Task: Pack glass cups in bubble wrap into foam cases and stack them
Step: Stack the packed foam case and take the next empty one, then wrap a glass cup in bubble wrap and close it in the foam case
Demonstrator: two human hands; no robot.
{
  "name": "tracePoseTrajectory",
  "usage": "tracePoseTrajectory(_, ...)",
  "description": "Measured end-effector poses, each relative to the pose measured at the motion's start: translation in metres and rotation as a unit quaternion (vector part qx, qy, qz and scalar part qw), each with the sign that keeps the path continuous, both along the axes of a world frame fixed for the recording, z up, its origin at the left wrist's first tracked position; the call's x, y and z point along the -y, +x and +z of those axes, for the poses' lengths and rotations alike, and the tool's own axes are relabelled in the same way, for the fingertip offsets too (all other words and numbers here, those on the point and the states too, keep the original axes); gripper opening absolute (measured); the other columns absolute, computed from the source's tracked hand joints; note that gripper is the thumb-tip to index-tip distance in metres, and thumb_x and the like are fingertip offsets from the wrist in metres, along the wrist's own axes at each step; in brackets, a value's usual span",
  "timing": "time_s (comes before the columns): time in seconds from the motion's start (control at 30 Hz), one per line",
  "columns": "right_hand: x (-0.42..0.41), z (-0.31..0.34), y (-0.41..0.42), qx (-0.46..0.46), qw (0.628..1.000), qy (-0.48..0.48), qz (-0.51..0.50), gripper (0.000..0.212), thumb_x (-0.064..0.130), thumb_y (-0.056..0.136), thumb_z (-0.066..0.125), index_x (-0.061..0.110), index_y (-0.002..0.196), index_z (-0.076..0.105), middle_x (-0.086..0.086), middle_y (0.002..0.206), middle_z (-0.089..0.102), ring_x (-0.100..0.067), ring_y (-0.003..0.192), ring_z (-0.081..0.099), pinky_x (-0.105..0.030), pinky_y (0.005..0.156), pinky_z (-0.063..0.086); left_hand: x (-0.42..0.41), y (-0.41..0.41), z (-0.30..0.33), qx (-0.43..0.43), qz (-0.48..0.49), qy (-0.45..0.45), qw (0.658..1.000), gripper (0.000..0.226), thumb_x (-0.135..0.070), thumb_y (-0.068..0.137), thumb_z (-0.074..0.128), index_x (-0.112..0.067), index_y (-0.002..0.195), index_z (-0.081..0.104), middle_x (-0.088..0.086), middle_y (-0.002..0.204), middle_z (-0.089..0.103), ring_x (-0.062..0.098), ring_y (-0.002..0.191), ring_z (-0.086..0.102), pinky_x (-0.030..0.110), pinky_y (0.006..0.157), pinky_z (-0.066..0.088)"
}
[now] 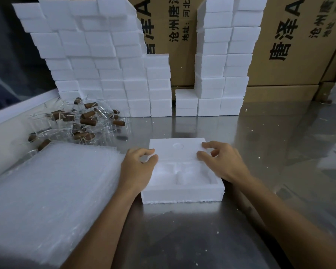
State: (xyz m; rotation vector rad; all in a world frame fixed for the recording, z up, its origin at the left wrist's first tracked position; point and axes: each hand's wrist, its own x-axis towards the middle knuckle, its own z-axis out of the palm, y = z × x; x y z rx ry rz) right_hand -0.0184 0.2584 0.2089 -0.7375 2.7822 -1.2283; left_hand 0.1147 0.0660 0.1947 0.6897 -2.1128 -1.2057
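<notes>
A white foam case (182, 193) lies on the steel table in front of me, its moulded cavity facing up and holding nothing. A flat foam lid (178, 150) lies across its far half. My left hand (139, 167) pinches the lid's left edge with thumb and fingers. My right hand (219, 162) rests on the lid's right edge with fingers curled over it. A pile of glass cups (76, 121) with brown wooden handles lies at the left rear. A thick stack of bubble wrap sheets (47, 195) sits at my left.
Stacked foam cases form a wall (105, 70) at the back left and a tall column (221, 74) at the back right. Cardboard boxes (289, 45) stand behind them. The steel table (279, 142) carries foam crumbs.
</notes>
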Motion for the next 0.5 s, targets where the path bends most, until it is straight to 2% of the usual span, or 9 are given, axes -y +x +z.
tracePoseTrajectory(0.07,0.004,0.009,0.0,-0.06,0.995,0.083,-0.014,0.041,0.051,0.083,0.065,0.032,0.12,0.067,0.001,0.111,0.06,-0.018,0.094,0.059,-0.03,0.077,0.043,0.002,-0.001,0.001,0.001,-0.043,-0.011,0.999,0.009,-0.016,0.094,0.063,-0.015,0.099,0.071,-0.028,0.138,0.04,-0.008,0.102,0.053,0.008,0.082,0.04)
tracePoseTrajectory(0.13,0.016,0.018,0.002,-0.113,0.983,0.146,-0.009,0.036,0.049,0.083,0.063,0.027,0.111,0.07,0.001,0.121,0.052,-0.023,0.108,0.055,-0.034,0.085,0.043,0.004,-0.002,0.002,0.002,-0.099,-0.006,0.995,0.015,-0.009,0.098,0.055,-0.012,0.103,0.069,-0.032,0.131,0.049,-0.009,0.102,0.052,-0.002,0.074,0.038)
tracePoseTrajectory(0.23,0.044,0.03,0.009,-0.161,0.965,0.203,0.025,0.028,0.041,0.084,0.061,0.018,0.097,0.072,-0.001,0.108,0.06,-0.026,0.097,0.057,-0.036,0.083,0.047,0.004,-0.002,0.002,0.004,-0.12,-0.015,0.993,0.026,-0.008,0.1,0.051,-0.029,0.098,0.066,-0.017,0.13,0.059,-0.001,0.114,0.053,-0.006,0.079,0.035)
tracePoseTrajectory(0.3,0.069,0.041,0.01,-0.187,0.95,0.244,0.048,0.028,0.038,0.085,0.06,0.018,0.101,0.07,-0.004,0.105,0.065,-0.027,0.095,0.061,-0.033,0.077,0.046,0.005,-0.003,0.001,-0.002,-0.124,-0.012,0.992,0.029,-0.009,0.099,0.052,-0.034,0.1,0.068,-0.018,0.128,0.058,-0.002,0.116,0.051,-0.008,0.083,0.032)
tracePoseTrajectory(0.4,0.116,0.066,0.008,-0.188,0.935,0.281,0.108,0.034,0.041,0.087,0.062,0.019,0.113,0.065,-0.004,0.111,0.065,-0.028,0.1,0.062,-0.032,0.076,0.046,0.006,-0.004,-0.001,0.003,-0.126,-0.01,0.992,0.02,-0.016,0.096,0.06,-0.032,0.101,0.072,-0.018,0.128,0.06,-0.001,0.115,0.053,-0.001,0.087,0.034)
tracePoseTrajectory(0.5,0.168,0.083,0.016,-0.158,0.933,0.233,0.223,0.036,0.039,0.09,0.064,0.016,0.117,0.066,-0.006,0.115,0.066,-0.026,0.102,0.063,-0.036,0.086,0.052,0.006,-0.005,-0.003,-0.004,-0.119,0.003,0.993,0.018,-0.02,0.093,0.065,-0.023,0.109,0.073,-0.014,0.131,0.061,0.005,0.119,0.055,0.017,0.101,0.039)
